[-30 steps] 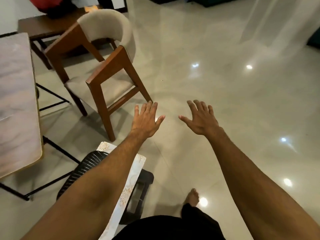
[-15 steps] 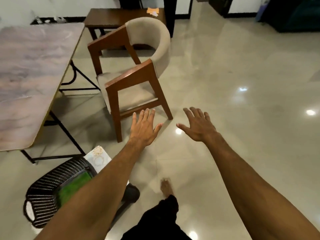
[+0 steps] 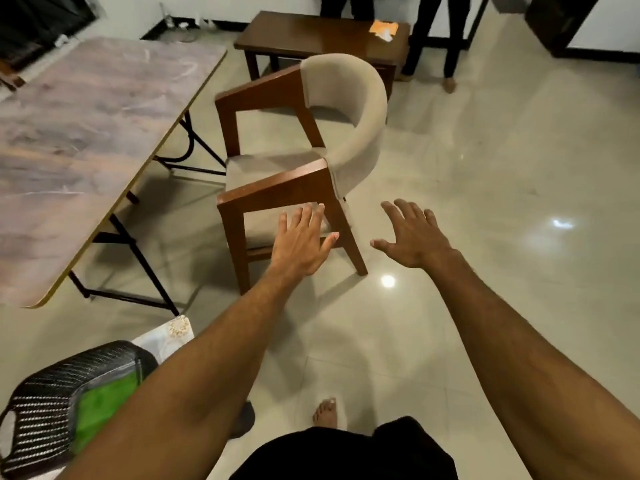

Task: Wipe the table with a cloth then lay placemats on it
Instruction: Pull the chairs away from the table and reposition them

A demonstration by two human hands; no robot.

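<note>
Down by my left side, low on the floor (image 3: pixel 485 188), sits a black basket (image 3: pixel 38 407). Something green lies in it, and I think it is the cloth (image 3: pixel 104 407). A white placemat (image 3: pixel 169 336) with a gold pattern pokes out just beside the basket, and my left arm hides part of it.

Both my hands are stretched out in front of me. My left hand (image 3: pixel 301 242) is flat with its fingers spread and holds nothing. It is in front of the chair (image 3: pixel 346 133), but I cannot tell if it touches the wood. My right hand (image 3: pixel 412 237) is flat and empty too, over bare floor.

The table (image 3: pixel 86 133) is off to my left, and its long side runs away from me.

So the cloth is back, down and left of my left hand. Of my 2 hands, the left is nearer. I think it must pull back and reach down into the basket first, because I cannot wipe with nothing in my hand.
</note>
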